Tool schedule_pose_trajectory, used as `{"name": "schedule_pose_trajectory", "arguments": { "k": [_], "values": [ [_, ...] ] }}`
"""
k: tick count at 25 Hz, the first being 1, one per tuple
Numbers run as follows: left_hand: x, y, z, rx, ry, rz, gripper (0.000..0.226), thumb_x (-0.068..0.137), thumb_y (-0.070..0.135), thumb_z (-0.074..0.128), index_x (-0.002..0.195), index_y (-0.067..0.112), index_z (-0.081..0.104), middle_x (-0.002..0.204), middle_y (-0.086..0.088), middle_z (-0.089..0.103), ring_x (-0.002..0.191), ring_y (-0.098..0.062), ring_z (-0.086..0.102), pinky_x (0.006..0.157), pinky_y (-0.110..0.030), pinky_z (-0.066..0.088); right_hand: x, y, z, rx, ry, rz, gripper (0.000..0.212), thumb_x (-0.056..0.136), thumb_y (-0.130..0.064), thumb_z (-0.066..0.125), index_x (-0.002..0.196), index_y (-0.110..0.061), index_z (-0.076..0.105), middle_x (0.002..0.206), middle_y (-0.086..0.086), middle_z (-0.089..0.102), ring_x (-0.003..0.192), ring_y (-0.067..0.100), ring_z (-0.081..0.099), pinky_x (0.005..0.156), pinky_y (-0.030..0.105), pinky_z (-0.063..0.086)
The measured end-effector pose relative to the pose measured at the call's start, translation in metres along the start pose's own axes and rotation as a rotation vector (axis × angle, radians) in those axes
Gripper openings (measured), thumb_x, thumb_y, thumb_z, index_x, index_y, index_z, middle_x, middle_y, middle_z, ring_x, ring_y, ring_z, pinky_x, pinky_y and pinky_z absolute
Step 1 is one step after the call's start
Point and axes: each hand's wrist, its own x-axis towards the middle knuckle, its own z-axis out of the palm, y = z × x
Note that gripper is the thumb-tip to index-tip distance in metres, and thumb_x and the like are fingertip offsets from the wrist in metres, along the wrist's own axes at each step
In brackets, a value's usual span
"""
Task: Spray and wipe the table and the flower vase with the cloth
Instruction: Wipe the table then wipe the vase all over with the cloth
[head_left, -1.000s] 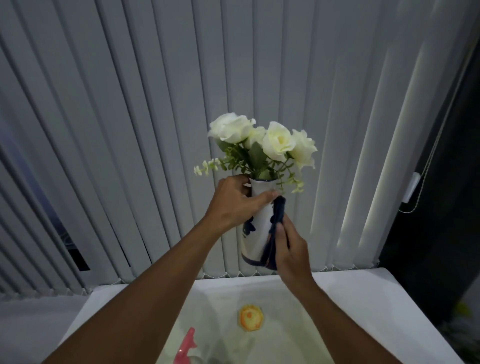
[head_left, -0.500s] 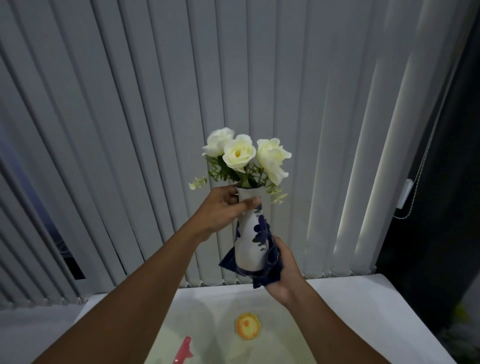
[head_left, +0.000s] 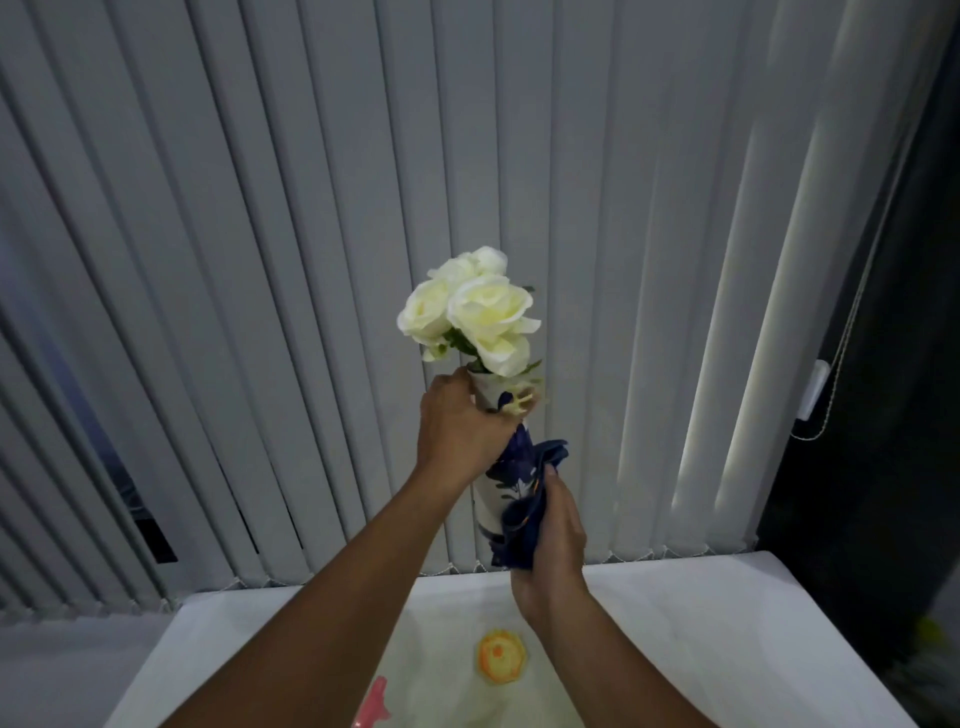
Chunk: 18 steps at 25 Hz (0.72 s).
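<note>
Left hand (head_left: 460, 426): raised in front of the blinds, forearm reaching up from the lower left; fingers wrapped tight round the upper neck of the vase, just under the rim.
Right hand (head_left: 550, 540): lower down on the right side of the vase, forearm coming up from the lower right; closed on the cloth and pressing it against the vase wall.
Vase (head_left: 491, 501): white with dark blue floral print, held clear above the table, tilted slightly with its top leaning left; base hidden behind the cloth and right hand.
Cloth (head_left: 530, 512): dark blue, bunched, draped along the right flank of the vase from mid-body to near the base; one fold sticks up above the right thumb.
Flowers (head_left: 470, 312): white roses with green leaves standing in the vase mouth, directly above the left hand.
Table (head_left: 727, 623): white top, below the vase; its near part is crossed by both forearms.
Yellow object (head_left: 501, 654): lies on the table below the vase; blurred, possibly a loose flower head.
Pink object (head_left: 374, 701): at the bottom edge, below and left of the vase; only partly in view, kind not determinable.
Blinds (head_left: 260, 260): grey vertical slats behind the vase, filling the background.
</note>
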Motion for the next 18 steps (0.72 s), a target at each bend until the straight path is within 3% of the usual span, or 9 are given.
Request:
{"name": "schedule_pose_trajectory", "arguments": {
  "k": [3,7,10,14,18],
  "values": [
    [-0.003,-0.003,0.000,-0.094,0.031,-0.009,0.036,0.078,0.047,0.082,0.102,0.021,0.074,0.087,0.012,0.073,0.081,-0.003,0.068,0.071,-0.018,0.051,-0.012,-0.002,0.001,-0.064,0.069,-0.154,0.023,0.092,-0.045,0.064,0.108,-0.031,0.074,0.103,0.009,0.075,0.087,0.029,0.071,0.067,0.042,0.060],
    [0.000,-0.012,-0.004,-0.235,0.042,-0.007,0.017,0.076,0.041,0.086,0.090,0.038,0.076,0.095,0.010,0.079,0.093,-0.007,0.073,0.091,-0.034,0.060,-0.018,-0.006,0.001,-0.385,0.037,-0.489,0.020,0.101,-0.039,0.052,0.112,-0.037,0.069,0.106,-0.003,0.072,0.100,0.014,0.068,0.077,0.022,0.053],
    [0.008,-0.010,-0.012,-0.323,0.005,-0.001,0.027,0.072,0.043,0.087,0.096,0.036,0.078,0.100,0.010,0.080,0.097,-0.009,0.075,0.093,-0.039,0.061,-0.020,-0.017,0.005,-0.541,-0.022,-0.659,0.022,0.103,-0.033,0.048,0.115,-0.043,0.064,0.107,-0.012,0.070,0.098,0.001,0.066,0.078,0.014,0.053],
    [0.015,0.003,-0.024,-0.361,-0.083,0.056,0.019,0.078,0.027,0.087,0.095,0.030,0.078,0.095,0.009,0.081,0.091,-0.008,0.075,0.087,-0.032,0.062,-0.014,-0.029,0.012,-0.676,-0.079,-0.828,0.031,0.104,-0.026,0.049,0.130,-0.027,0.065,0.106,-0.010,0.074,0.096,0.004,0.069,0.080,0.023,0.058],
    [0.010,0.006,-0.029,-0.325,-0.244,0.111,0.010,0.084,0.021,0.082,0.090,0.028,0.079,0.082,0.012,0.080,0.079,-0.001,0.073,0.071,-0.021,0.057,-0.016,-0.046,0.027,-0.701,-0.154,-0.950,0.030,0.104,-0.017,0.048,0.128,-0.019,0.066,0.094,-0.006,0.074,0.085,0.006,0.070,0.069,0.015,0.054]
  ]
}}
